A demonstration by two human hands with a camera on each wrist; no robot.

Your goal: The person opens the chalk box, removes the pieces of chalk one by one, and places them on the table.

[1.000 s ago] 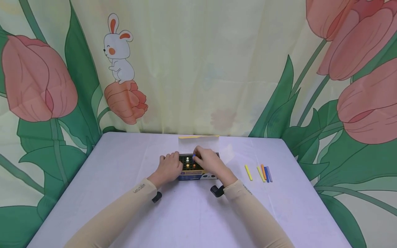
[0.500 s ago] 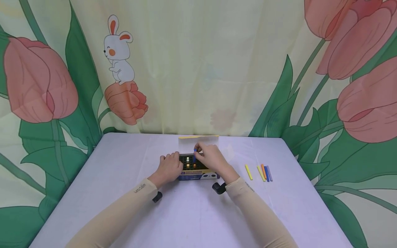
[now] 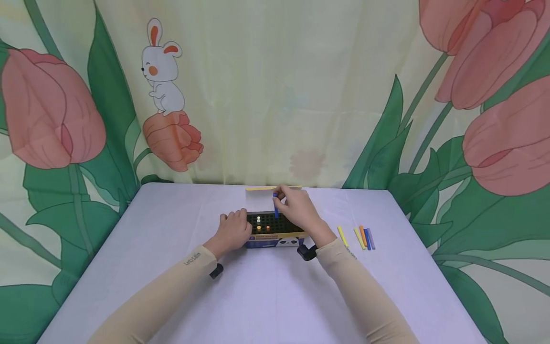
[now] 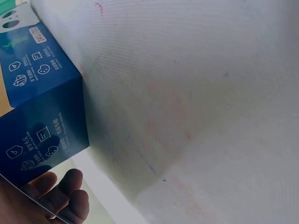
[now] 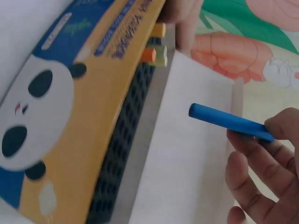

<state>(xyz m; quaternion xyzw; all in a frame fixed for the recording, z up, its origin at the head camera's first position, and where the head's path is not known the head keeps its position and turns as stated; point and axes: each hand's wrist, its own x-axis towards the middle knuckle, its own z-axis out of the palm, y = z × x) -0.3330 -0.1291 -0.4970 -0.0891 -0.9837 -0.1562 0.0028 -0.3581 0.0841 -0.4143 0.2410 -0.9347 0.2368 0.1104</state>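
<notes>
My right hand pinches a blue chalk stick between thumb and fingers, above the chalk box. In the head view the stick hangs upright, its lower end just over the black holed insert. Blue and yellow, with a panda face, the box stands with its lid folded up at the back. White and orange chalk ends show in the insert's left part. At the box's left end my left hand grips its side; fingertips show beside the blue end wall in the left wrist view.
Right of the box, several loose chalk sticks lie on the white-covered table: a yellow one apart, then yellow, orange, blue and purple ones side by side. A tulip-printed curtain hangs behind the table's far edge.
My right hand has risen and drawn the blue chalk stick up out of the insert, shifting slightly right and back. My left hand stays at the box's left end.
</notes>
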